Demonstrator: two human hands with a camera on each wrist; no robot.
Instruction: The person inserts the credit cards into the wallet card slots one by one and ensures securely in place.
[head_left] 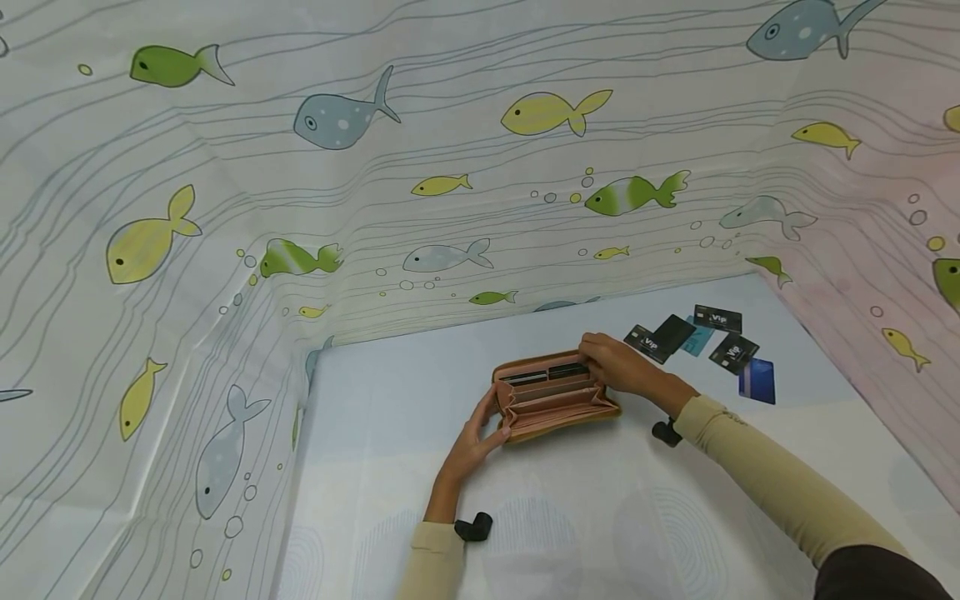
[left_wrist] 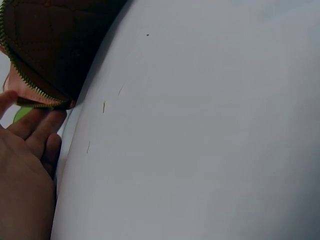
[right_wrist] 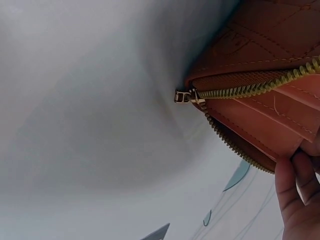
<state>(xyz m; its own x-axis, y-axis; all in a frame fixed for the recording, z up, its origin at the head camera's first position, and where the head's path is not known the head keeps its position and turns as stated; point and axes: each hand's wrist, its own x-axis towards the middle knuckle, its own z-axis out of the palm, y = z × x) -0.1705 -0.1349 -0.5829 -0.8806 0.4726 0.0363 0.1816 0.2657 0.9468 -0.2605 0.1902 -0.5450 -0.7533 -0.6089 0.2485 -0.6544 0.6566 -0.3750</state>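
Observation:
An unzipped tan zip-around wallet (head_left: 558,410) lies spread wide on the table, its pink lining and pleated sides showing. Dark cards (head_left: 567,370) stick out of its upper slots. My left hand (head_left: 471,442) holds the wallet's left end, thumb at the lower corner and fingers along the side. At the upper right corner, my right hand (head_left: 618,365) pinches the wallet's edge beside the slots; I cannot tell whether a card is between those fingers. The right wrist view shows the brass zipper pull (right_wrist: 187,97) at the zip's end, away from the fingertips.
Right of the wallet lie several loose cards: black VIP cards (head_left: 734,353), a plain black one (head_left: 672,334), a light blue one (head_left: 698,337) partly covered, and a dark blue one (head_left: 757,382). Fish-patterned sheeting (head_left: 450,225) walls the white table (head_left: 405,392) at the back and sides.

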